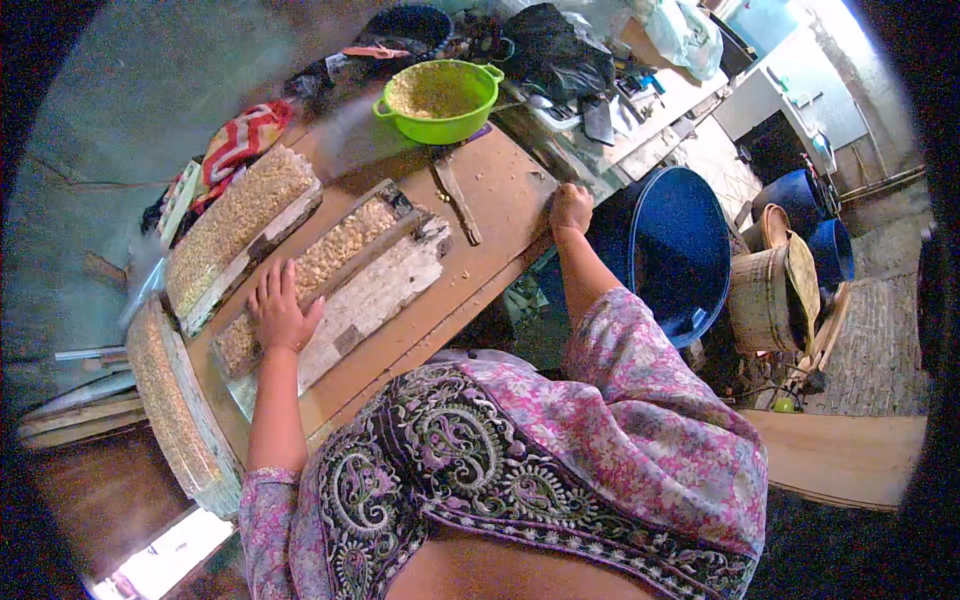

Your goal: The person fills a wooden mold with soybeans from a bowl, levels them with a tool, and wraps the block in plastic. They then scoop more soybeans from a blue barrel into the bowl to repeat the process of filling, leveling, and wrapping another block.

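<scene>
My left hand [285,310] lies flat with fingers spread on the near end of a long wooden frame [370,250] filled with pale, bean-like pieces [345,240]. Along the frame's near side runs a worn whitish board [385,290]. My right hand [572,209] is closed at the right edge of the brown table [500,190], its fingers curled against that edge. Beyond the frame is a long block of packed pale pieces [240,225] on a board. A similar block wrapped in clear plastic [170,400] lies at the table's left end.
A green basin [440,105] with pale pieces stands at the far end. Close by lies a narrow wooden stick [457,200]. To the right are a large blue barrel [680,255] and a beige bucket [765,300]. Cloths [240,150] and a black bag [555,55] are behind.
</scene>
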`<state>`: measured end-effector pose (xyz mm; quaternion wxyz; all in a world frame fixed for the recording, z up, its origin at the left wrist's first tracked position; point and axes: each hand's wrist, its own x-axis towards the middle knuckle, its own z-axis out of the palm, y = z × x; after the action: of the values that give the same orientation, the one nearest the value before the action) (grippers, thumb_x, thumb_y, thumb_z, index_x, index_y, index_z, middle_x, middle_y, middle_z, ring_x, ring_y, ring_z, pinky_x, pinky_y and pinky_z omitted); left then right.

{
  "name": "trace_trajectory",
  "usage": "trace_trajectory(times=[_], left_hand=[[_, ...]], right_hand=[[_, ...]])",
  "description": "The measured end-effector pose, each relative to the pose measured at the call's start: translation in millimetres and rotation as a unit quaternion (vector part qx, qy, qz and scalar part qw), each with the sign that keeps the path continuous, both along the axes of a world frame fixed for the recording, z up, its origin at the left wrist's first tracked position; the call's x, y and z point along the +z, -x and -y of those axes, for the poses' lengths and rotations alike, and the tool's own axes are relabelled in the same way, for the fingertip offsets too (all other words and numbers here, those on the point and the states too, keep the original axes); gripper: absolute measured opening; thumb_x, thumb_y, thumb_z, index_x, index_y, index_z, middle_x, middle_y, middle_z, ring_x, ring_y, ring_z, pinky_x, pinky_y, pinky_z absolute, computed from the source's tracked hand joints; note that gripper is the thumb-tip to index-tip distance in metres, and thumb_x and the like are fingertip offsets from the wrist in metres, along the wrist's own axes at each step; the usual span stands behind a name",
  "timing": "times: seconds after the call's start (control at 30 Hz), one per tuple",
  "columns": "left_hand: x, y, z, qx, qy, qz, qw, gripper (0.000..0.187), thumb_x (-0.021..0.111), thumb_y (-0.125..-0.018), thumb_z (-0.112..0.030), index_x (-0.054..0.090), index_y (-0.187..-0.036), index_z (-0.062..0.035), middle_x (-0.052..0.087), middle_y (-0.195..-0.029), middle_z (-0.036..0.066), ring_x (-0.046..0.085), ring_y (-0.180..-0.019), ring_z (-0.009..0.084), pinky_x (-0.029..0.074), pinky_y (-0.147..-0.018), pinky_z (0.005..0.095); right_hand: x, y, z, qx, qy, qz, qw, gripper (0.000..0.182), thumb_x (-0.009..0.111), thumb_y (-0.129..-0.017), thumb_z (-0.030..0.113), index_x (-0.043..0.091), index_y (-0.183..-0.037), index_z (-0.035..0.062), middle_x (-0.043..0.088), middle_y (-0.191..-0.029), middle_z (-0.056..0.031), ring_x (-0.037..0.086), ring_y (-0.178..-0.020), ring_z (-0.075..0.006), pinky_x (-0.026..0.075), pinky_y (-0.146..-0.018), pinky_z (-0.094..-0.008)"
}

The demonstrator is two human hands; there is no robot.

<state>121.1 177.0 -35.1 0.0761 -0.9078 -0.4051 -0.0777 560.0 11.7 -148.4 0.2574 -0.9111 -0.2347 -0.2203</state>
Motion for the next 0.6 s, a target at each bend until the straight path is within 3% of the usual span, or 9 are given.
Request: trace_trajectory(times=[0.17, 0.6], left_hand=[[-9, 4, -4, -0.002, -0.018, 0.010, 1.000, 0.070, 0.056, -0.064, -0.042, 0.034, -0.122, -0.0105, 0.032, -0.127, 0.010, 0.028, -0.117, 0.0270, 0.021, -0.092, 0.0453], [-6, 3, -2, -0.002, -0.029, -0.004, 1.000, 0.070, 0.055, -0.066, -0.043, 0.032, -0.123, -0.0106, 0.033, -0.126, 0.010, 0.029, -0.116, 0.0281, 0.023, -0.092, 0.0464]], right_hand=[[-9, -12, -2, 0.011, -0.051, -0.062, 0.997, 0.008, 0.056, -0.067, 0.018, 0.060, -0.066, 0.0111, 0.057, -0.075, -0.0114, 0.053, -0.072, -0.0300, 0.045, -0.063, -0.0389], [1, -3, 1, 0.006, -0.026, -0.066, 0.997, 0.010, 0.053, -0.069, 0.018, 0.059, -0.066, 0.0119, 0.055, -0.077, -0.0112, 0.052, -0.074, -0.0308, 0.044, -0.065, -0.0385]])
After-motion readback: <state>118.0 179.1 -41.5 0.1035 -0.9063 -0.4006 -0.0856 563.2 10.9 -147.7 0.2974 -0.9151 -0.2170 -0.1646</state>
